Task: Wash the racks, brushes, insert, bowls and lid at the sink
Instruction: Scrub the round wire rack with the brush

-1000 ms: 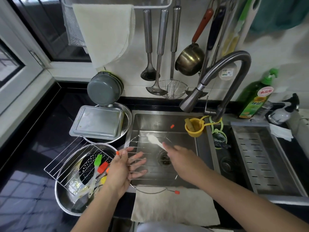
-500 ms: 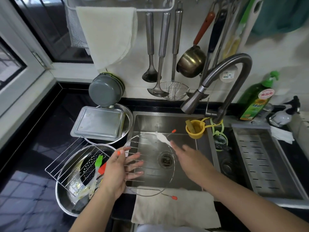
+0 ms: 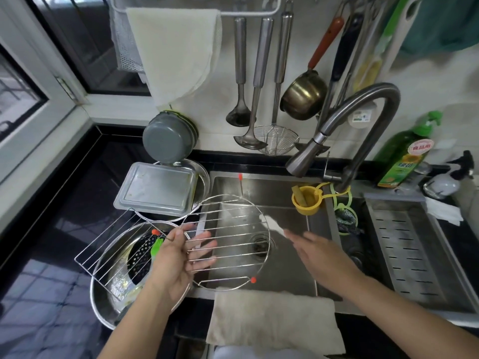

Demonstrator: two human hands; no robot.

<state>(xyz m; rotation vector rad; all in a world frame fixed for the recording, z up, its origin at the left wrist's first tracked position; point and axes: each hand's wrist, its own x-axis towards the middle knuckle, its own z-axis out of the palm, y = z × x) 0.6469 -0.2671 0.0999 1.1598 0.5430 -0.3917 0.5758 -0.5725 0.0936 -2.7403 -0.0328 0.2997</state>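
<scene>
Unwashed items wait on the tabletop (image 3: 64, 203): square rack (image 3: 108, 244), bowl (image 3: 114, 294) holding insert (image 3: 141, 255) and brush (image 3: 156, 248), lid (image 3: 158, 187). Left hand (image 3: 178, 260) grips the round rack (image 3: 230, 242) over the sink (image 3: 285, 268); right hand (image 3: 320, 251), blurred, pinches a white brush (image 3: 270, 222). Early stage, probably.

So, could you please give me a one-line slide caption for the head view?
Left hand holds a round wire rack over the sink while the right hand scrubs it with a white brush.
</scene>
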